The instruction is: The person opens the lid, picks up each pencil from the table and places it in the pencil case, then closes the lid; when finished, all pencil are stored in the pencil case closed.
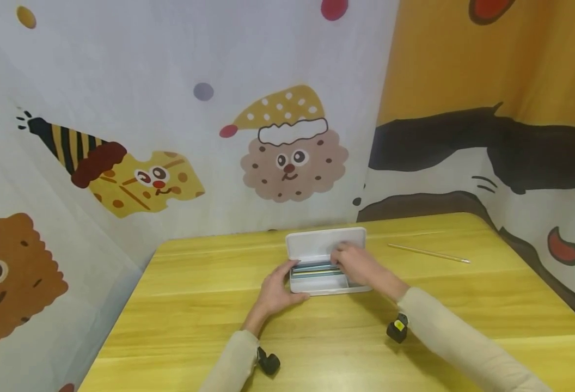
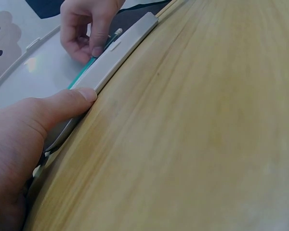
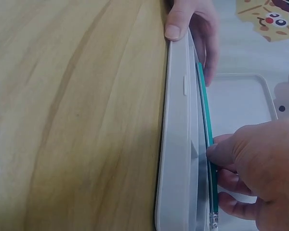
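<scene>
A white pencil case (image 1: 319, 284) lies on the table with its lid (image 1: 312, 245) raised at the back. Several pencils (image 1: 314, 270) lie side by side in its rear part, and a divider stands toward the right end. My left hand (image 1: 274, 291) grips the case's left end, thumb on the front wall and fingers around the far side. Over the case's right part, my right hand (image 1: 358, 264) pinches a green pencil (image 3: 205, 108) near its eraser end, as the right wrist view shows. That pencil runs lengthwise along the case.
Another pencil (image 1: 429, 253), pale in colour, lies on the wooden table (image 1: 356, 343) to the right of the case. Behind the table hangs a cloth (image 1: 277, 54) printed with cartoon figures. A dark camera (image 1: 397, 328) sits on the right wrist, another (image 1: 269, 362) on the left.
</scene>
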